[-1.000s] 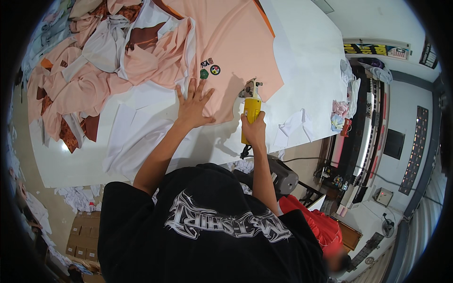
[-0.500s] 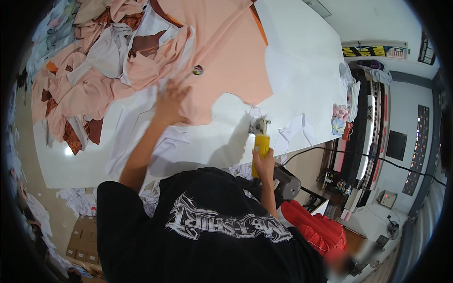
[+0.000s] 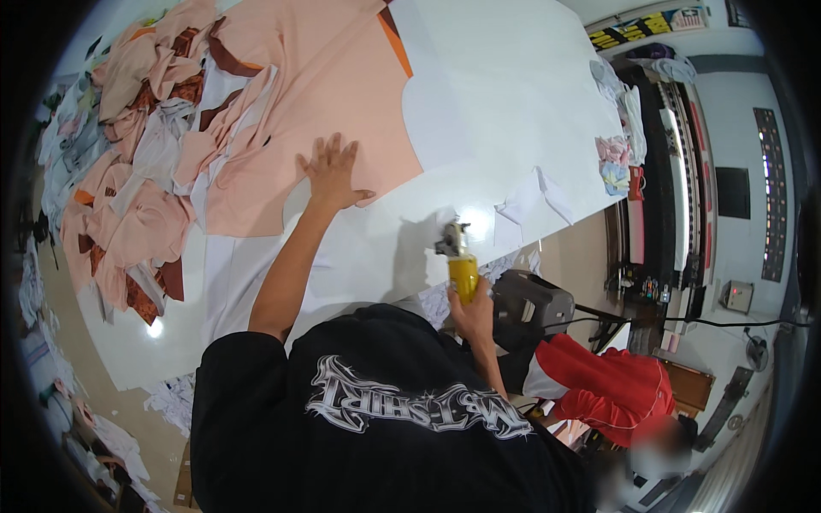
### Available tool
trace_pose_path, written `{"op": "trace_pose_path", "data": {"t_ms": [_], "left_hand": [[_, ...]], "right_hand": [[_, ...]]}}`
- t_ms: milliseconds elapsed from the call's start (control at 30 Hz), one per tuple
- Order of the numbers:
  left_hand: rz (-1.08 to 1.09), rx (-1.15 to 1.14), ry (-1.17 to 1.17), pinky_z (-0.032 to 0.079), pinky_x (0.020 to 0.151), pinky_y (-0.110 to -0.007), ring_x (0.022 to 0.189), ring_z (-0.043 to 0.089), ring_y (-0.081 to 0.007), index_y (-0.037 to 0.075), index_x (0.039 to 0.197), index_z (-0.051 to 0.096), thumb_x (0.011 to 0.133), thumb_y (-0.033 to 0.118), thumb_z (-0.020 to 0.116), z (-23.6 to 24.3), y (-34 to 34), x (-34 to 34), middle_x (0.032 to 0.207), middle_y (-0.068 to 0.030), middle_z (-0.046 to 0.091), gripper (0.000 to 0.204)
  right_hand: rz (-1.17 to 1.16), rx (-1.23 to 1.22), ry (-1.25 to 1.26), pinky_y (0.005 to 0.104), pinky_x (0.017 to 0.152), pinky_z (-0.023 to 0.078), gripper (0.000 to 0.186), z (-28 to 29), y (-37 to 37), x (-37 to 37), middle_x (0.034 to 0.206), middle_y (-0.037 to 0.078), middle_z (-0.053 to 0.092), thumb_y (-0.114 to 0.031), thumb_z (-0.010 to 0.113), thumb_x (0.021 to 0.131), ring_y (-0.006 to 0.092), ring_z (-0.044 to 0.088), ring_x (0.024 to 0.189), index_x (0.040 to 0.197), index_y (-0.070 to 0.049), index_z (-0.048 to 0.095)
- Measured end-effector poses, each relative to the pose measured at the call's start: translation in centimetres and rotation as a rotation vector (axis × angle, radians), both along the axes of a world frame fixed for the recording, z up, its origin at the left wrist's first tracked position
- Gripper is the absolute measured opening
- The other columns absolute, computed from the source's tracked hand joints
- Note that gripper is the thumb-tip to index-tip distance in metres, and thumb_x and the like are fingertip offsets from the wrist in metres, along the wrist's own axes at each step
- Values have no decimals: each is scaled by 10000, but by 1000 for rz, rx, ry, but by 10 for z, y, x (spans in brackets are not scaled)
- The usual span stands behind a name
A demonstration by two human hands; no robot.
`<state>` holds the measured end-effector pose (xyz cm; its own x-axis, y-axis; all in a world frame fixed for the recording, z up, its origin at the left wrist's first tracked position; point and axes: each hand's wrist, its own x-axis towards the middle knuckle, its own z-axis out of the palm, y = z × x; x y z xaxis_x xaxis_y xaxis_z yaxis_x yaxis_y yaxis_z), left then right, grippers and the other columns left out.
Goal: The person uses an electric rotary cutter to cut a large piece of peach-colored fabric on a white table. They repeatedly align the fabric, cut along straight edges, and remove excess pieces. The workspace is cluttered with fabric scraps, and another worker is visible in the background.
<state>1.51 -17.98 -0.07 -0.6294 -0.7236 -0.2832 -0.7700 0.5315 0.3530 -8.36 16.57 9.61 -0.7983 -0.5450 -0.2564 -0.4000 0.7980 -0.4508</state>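
Clearly, the 2 hands do different jobs at the white bench (image 3: 513, 111). The left hand (image 3: 331, 173) presses palm down, fingers spread apart, on the lower part of a flat peach cloth (image 3: 321, 94), which lies left of the bench's middle and runs toward its far edge. The right hand (image 3: 473, 308) is clamped around the yellow body of a power cutter (image 3: 463, 275), near the near edge and well apart from the cloth; whether the cutter's metal head touches the bench, I cannot tell. Crumpled peach, white and brown clothes (image 3: 137, 192) heap along the left edge. 1 folded white scrap (image 3: 554, 201) lies toward the near right corner. Beyond that corner, a co-worker in a red jacket (image 3: 594, 389) bends over.
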Motion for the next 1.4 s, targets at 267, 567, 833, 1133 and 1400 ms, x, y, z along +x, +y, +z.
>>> {"op": "trace_pose_path", "data": {"t_ms": [267,567,833,1133,1400], "left_hand": [[-17,61,-80,11,1198,-764,1617,-39,-375,290,1674,196,640,699,842,-4,-3,57,1769,-65,17,1286],[30,54,-67,-4,1213,-734,1619,-25,-350,309,1671,207,616,669,867,-5,-2,78,1768,-41,41,1295],[32,45,-38,23,1201,-756,1618,-22,-367,286,1671,216,606,670,878,-12,-1,80,1768,-51,52,1311],[39,29,-23,32,1213,-736,1616,22,-362,234,1643,311,688,639,842,3,2,77,1751,-94,131,1166],[-247,-112,401,145,1231,-669,1563,241,-346,91,1499,526,934,411,688,-50,52,-7,1651,-134,367,670]], "right_hand": [[70,80,-111,567,797,534,506,-13,-21,-13,1035,365,674,-335,712,927,523,679,965,1211,17,485],[-312,-308,216,423,760,567,484,9,11,-87,1041,186,691,-283,713,948,291,708,903,1279,26,539],[-312,-228,-370,389,736,566,492,63,-7,-81,970,179,698,-288,738,924,271,715,823,1233,43,545],[-374,-307,-510,339,529,578,395,45,-19,-68,882,123,649,-265,675,957,209,695,653,1210,14,556],[-341,-293,-476,330,537,580,393,63,-20,-61,878,119,655,-258,683,963,207,701,664,1210,19,555]]}}
